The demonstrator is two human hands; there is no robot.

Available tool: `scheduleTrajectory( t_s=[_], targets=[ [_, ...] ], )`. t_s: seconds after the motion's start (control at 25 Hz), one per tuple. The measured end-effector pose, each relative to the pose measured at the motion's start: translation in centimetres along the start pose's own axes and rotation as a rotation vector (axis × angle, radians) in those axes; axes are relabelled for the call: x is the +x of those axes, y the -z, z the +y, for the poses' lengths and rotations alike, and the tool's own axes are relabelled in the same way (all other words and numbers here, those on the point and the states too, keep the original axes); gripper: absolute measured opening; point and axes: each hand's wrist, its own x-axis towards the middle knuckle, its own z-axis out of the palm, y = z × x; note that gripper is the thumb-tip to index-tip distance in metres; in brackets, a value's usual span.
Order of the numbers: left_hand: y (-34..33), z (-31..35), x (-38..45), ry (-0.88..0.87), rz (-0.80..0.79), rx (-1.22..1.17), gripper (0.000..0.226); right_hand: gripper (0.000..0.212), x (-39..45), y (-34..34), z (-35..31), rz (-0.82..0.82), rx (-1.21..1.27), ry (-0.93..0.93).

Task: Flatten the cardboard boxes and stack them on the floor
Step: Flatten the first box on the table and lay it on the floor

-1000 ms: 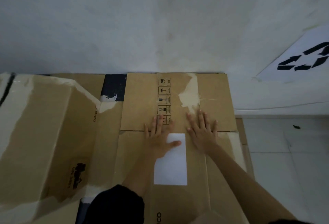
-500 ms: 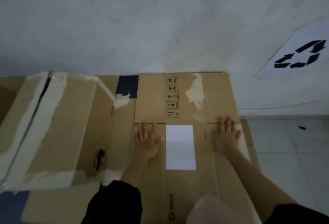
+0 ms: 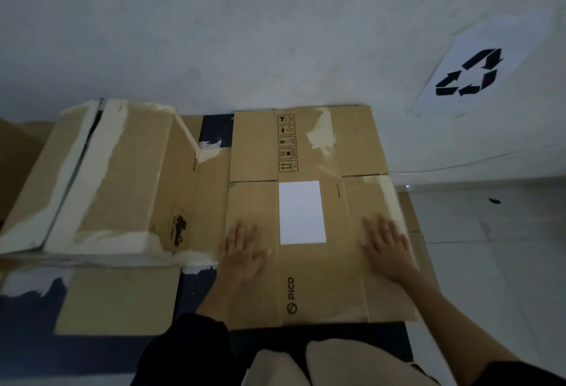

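A flattened brown cardboard box [image 3: 309, 217] printed with "PICO" lies on top of other flattened cardboard on the floor, its far edge against the grey-white wall [image 3: 245, 33]. Both hands rest palm-down on it with fingers spread and gripping nothing: the left hand [image 3: 243, 252] presses near the box's left edge, and the right hand [image 3: 387, 247] presses near its right side. Between the two hands sits a white rectangular label [image 3: 301, 212], touched by neither. A column of small black handling symbols [image 3: 287, 143] is printed on the far flap above the label, next to a pale torn patch where tape has pulled the surface away. To the left stands an unflattened brown cardboard box [image 3: 101, 177], still in its full shape, with wide bands of cream tape [image 3: 79, 177] running along its top seam and edges; its near right corner is close to the left hand. More flat brown cardboard [image 3: 116, 300] lies in front of it over a dark blue sheet [image 3: 27, 324]. On the wall at upper right hangs a white paper sign with a black recycling symbol [image 3: 468, 74]. Pale floor tiles [image 3: 490, 247] stretch away on the right. The person's black sleeve [image 3: 183, 352] and light-coloured knees [image 3: 337, 364] show at the bottom edge.
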Motion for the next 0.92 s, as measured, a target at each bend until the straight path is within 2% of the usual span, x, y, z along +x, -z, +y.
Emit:
scheduleTrajectory(
  t_s=[0.08, 0.16, 0.28, 0.36, 0.4, 0.44, 0.48, 0.52, 0.6, 0.72, 0.8, 0.88, 0.92],
  targets=[
    [-0.5, -0.6, -1.1, 0.081, -0.017, -0.006, 0.071, 0.062, -1.1, 0.0, 1.4, -0.004, 0.056, -0.108],
    [-1.8, 1.5, -1.9, 0.08, -0.004, -0.076, 0.07, 0.063, -1.5, -1.3, -1.0, 0.045, 0.09, -0.138],
    [-4.5, 5.1, -2.6, -0.218, 0.106, -0.01, 0.078, 0.067, -3.2, -4.4, -7.6, -0.026, 0.096, 0.0],
    [-5.4, 4.9, -3.7, -0.394, 0.032, 0.194, 0.07, 0.074, -4.9, -5.9, -9.6, -0.128, 0.003, 0.182],
    [-4.2, 4.5, -4.3, -0.399, -0.028, 0.168, 0.068, 0.084, -5.2, -5.8, -8.9, -0.137, -0.038, 0.233],
    [-3.7, 4.1, -4.3, -0.385, 0.014, 0.109, 0.073, 0.089, -4.9, -5.2, -7.5, -0.119, -0.051, 0.245],
    [-3.4, 3.0, -4.0, -0.337, -0.041, 0.03, 0.079, 0.084, -4.7, -4.6, -5.9, -0.102, -0.037, 0.218],
    [-3.2, 1.8, -3.5, -0.273, -0.095, -0.01, 0.085, 0.077, -4.5, -4.1, -4.3, -0.091, 0.003, 0.156],
    [-2.1, 0.5, -3.1, -0.127, -0.132, -0.013, 0.094, 0.076, -4.3, -3.1, -2.3, -0.058, 0.066, 0.004],
    [-1.3, 1.9, -2.3, -0.028, -0.15, -0.025, 0.093, 0.074, -2.9, -2.8, -4.2, -0.057, 0.1, -0.094],
    [-1.3, 4.2, -1.4, 0.037, -0.086, -0.065, 0.087, 0.072, -1.5, -2.6, -6.4, -0.106, 0.088, -0.035],
    [-0.7, 6.0, -0.3, -0.067, 0.021, -0.05, 0.081, 0.071, 0.2, -2.1, -7.5, -0.168, 0.028, 0.099],
    [-0.9, 6.4, 0.7, -0.114, -0.004, -0.044, 0.075, 0.076, 1.0, -1.5, -7.5, -0.179, 0.007, 0.138]
  ],
)
